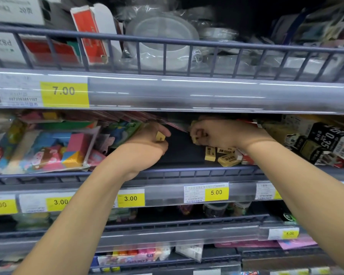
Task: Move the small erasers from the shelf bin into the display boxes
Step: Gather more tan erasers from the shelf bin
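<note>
L hand pinches one small yellow eraser btwn thumb and fingertips, fingers curled round it, held in the air above the dark bare patch of shelf. R hand is curled too, w/ a bit of yellow showing at the fingertips, prob. another eraser or two, but can't tell how many or how firm the hold is.

Just below the R hand, three loose erasers lie on the shelf, touching or nearly touching each other, right beside a red-and-white box that I take for a display box; its opening is hidden by the wrist. More boxed stock sits further right. Craft packs crowd the left side.

Risks, as I judge them:
- L pinch is on a corner/edge only, so the eraser could squirt out and drop behind the front rail or to a lower shelf.
- R hand looks overfull; one may slip while reaching for more.
- Upper shelf edge hangs low over both hands, view into the box is poor, so easy to miss the opening or knock the box askew.
- Loose erasers near the rail could get swept off by the R wrist.
</note>
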### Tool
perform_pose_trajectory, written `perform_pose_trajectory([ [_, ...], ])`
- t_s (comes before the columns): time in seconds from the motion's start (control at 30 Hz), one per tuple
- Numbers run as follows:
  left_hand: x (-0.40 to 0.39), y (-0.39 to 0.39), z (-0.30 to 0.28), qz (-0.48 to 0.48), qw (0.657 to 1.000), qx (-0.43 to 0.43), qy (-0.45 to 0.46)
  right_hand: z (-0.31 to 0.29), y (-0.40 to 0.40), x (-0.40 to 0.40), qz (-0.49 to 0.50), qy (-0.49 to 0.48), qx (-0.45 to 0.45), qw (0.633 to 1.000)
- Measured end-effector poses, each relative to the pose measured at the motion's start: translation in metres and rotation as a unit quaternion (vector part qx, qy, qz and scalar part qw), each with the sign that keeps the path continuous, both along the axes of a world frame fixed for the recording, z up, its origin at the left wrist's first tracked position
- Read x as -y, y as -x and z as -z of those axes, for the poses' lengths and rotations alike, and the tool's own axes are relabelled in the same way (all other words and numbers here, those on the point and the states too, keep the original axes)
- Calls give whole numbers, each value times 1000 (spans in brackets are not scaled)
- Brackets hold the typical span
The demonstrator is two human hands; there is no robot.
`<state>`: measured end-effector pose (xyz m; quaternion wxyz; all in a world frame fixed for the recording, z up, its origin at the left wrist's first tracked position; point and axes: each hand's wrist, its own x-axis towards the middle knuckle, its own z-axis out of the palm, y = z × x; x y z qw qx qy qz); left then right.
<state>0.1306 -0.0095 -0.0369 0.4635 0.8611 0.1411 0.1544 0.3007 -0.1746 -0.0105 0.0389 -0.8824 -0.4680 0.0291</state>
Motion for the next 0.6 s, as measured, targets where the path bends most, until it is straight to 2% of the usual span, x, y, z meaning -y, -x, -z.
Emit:
perform_pose_trajectory([
  [0.1,-1,4,-1,4,1000,-21,-14,-3,21,1,-5,-153,-102,983],
  [0.2,2,5,-2,16,999,-16,-36,-3,49,-6,5,-281,-269,921],
  [0.4,7,1,-5,24,997,-10,-78,7,76,-23,22,-377,-404,833],
  [0.5,4,1,-3,35,998,-3,-50,2,72,-19,14,-345,-398,850],
  [0.53,3,2,-2,39,999,4,-35,-1,67,-15,17,-325,-372,869],
  [0.6,1,3,-2,42,999,13,-7,-6,49,-7,58,-277,-257,924],
])
